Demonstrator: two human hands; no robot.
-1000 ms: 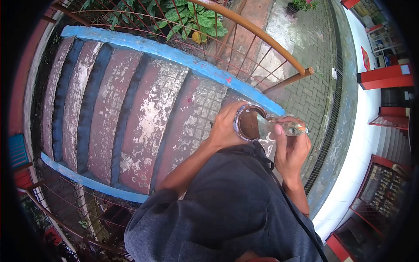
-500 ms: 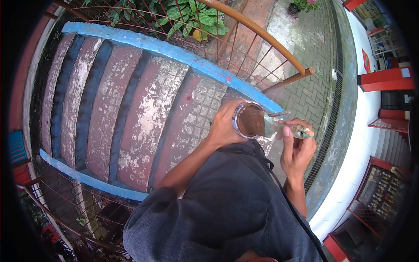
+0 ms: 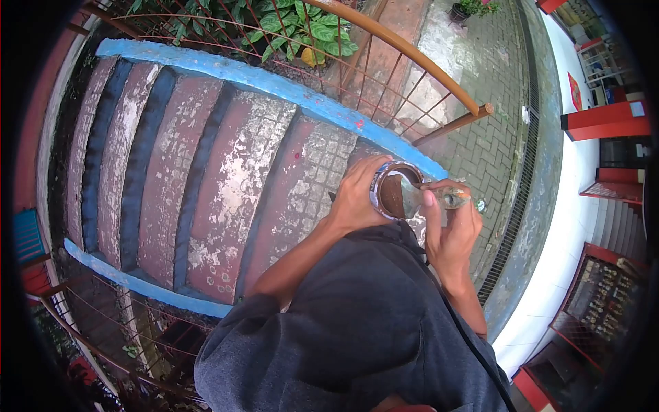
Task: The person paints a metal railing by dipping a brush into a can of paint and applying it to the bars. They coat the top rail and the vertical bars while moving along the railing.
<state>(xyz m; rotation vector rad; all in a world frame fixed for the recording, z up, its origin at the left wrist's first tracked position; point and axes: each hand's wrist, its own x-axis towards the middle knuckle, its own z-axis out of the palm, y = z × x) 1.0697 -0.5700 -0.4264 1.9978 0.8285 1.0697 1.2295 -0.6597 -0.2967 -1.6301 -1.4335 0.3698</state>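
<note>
My left hand (image 3: 358, 198) is wrapped round the side of a small open paint can (image 3: 378, 207) with a smeared, whitish rim, held in front of my body. Brown paint (image 3: 391, 194) coats its inside. From the right, my right hand (image 3: 454, 237) grips a paintbrush (image 3: 451, 198) by its worn handle, thumb on top and fingers beneath. An orange mark shows near the handle's end. The brush's wide end reaches into the can's mouth, its tip hidden against the brown paint.
Steps (image 3: 237, 178) with peeling maroon paint run leftward between blue edges (image 3: 274, 75). A metal railing (image 3: 412, 58) stands beyond them, with leafy plants (image 3: 302, 34) behind. At right are brick paving (image 3: 480, 144), a drain grate (image 3: 530, 144) and a white wall (image 3: 549, 275).
My right hand and the paintbrush have moved left, and the brush sits further into the can. The can has shifted slightly right and tilted a little.
</note>
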